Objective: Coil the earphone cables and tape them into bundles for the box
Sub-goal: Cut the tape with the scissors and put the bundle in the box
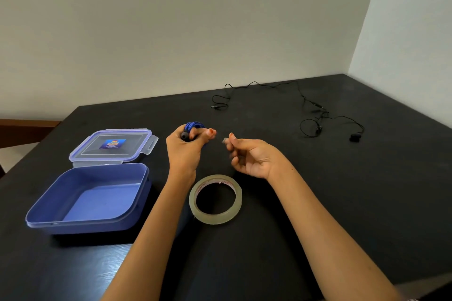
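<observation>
The light is soft and even, with a pale sheen on the dark desk [342,190] near its front left corner. The box [80,227] casts a soft shadow toward the front edge. The wide lens bends the desk edges, and the fingers [210,132] look slightly blurred.

A single head-worn camera looks forward and down over the black table [379,178].

It rides high above the table's near edge. Its wide lens faces the pale walls [171,19], whose corner falls off to the right. Both forearms [330,239] reach up from the bottom of the frame, so the left hand [184,148] and right hand [254,159] sit close in at the centre. The open box [85,226] lies lower left, and the tabletop's far side looks small and distant.
</observation>
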